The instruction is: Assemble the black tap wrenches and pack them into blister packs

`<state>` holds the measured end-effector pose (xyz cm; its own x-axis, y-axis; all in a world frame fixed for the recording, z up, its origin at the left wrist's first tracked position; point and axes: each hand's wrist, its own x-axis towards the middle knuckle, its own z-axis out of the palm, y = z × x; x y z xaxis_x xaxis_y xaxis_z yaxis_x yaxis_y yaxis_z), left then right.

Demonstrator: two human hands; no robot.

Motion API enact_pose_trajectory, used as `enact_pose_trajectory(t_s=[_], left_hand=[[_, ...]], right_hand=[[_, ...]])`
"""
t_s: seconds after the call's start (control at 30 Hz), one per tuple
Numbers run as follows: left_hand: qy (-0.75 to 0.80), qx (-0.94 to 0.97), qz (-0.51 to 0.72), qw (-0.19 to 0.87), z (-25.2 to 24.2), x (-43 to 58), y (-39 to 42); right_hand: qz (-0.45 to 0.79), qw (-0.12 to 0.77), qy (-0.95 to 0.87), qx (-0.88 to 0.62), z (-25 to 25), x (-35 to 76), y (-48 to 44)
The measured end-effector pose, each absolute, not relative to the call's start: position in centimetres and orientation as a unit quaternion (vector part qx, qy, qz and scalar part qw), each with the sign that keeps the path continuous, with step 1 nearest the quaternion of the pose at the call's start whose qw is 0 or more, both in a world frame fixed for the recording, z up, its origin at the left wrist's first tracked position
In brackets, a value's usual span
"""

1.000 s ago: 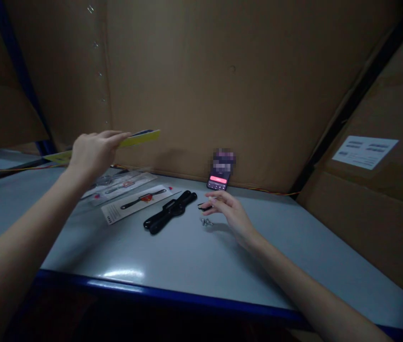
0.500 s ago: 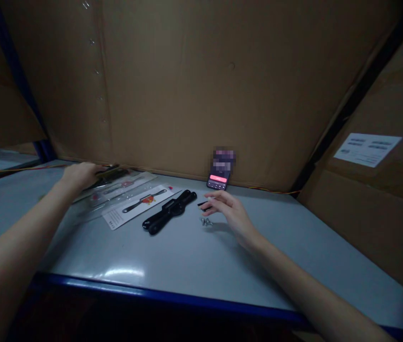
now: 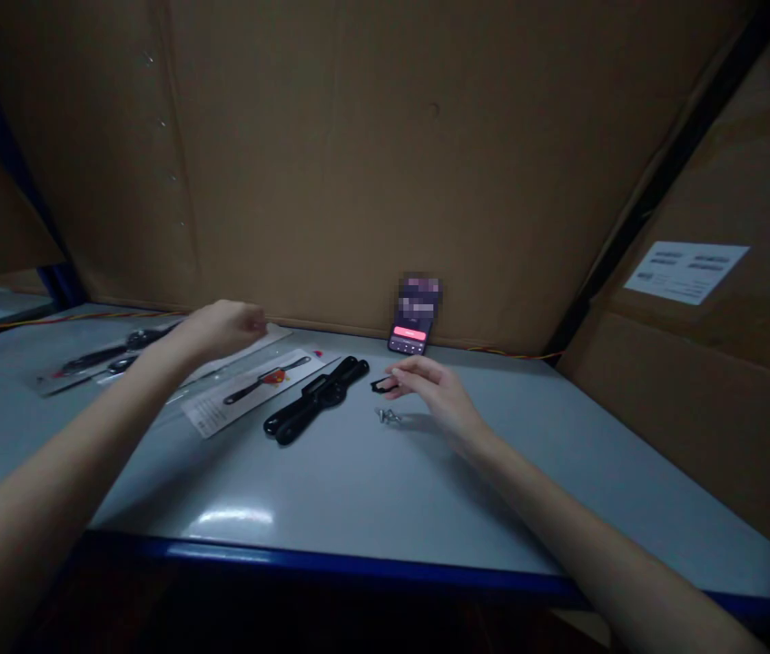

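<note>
My left hand (image 3: pixel 230 327) hovers above the back left of the table with its fingers curled; whatever they hold, if anything, is hidden. My right hand (image 3: pixel 432 386) pinches a small black part (image 3: pixel 380 387) just over the tabletop. Below its fingertips lie several small silver screws (image 3: pixel 389 416). Left of them, two black spokeshave bodies (image 3: pixel 317 400) rest side by side at a slant. A white card (image 3: pixel 212 415) printed with a spokeshave picture lies beside them. Clear packs with black handled tools (image 3: pixel 95 359) lie further left, partly behind my left forearm.
A phone (image 3: pixel 412 318) with a lit screen leans on the cardboard back wall (image 3: pixel 303 182). A labelled cardboard panel (image 3: pixel 732 391) closes the right side. Red and yellow wires (image 3: pixel 514 353) run along the table's back. The blue front edge (image 3: pixel 330 565) borders the grey tabletop.
My left hand has moved right, away from the dark packaged tools, which now lie on the table at left. My right hand stays near the screws with the small black part. The view shifted slightly.
</note>
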<state>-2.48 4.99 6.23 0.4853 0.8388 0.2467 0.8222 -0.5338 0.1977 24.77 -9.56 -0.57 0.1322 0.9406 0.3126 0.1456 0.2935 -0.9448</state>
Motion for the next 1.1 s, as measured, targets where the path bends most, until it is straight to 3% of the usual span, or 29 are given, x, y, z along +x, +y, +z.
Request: enact_pose_trajectory(t_s=[0.1,0.17,0.27,0.4,0.63,1.1], left_hand=[[0.416,0.905,0.068,0.056,5.3,2.4,2.6],[0.389,0.919,0.023,0.063,4.2,4.7,1.7],[0.401,0.913,0.027,0.076,2.7,6.1,1.4],[0.408,0.907,0.055,0.091,1.9,6.0,1.6],[0.443,0.882,0.049,0.155,1.4,5.9,1.7],[0.393,0.897,0.072,0.191,1.1,6.0,1.4]], right_hand=[[0.292,0.554,-0.586,-0.514,-1.2,26.6,-8.5],[0.195,0.488,-0.624,-0.578,-1.8,28.3,-7.7],[0.047,0.400,-0.661,-0.633,-2.8,30.4,-6.5],[-0.032,0.332,-0.701,-0.630,-4.0,31.0,-5.6],[-0.050,0.255,-0.716,-0.648,-5.0,29.6,-5.4],[-0.013,0.265,-0.724,-0.637,-4.9,28.3,-4.8]])
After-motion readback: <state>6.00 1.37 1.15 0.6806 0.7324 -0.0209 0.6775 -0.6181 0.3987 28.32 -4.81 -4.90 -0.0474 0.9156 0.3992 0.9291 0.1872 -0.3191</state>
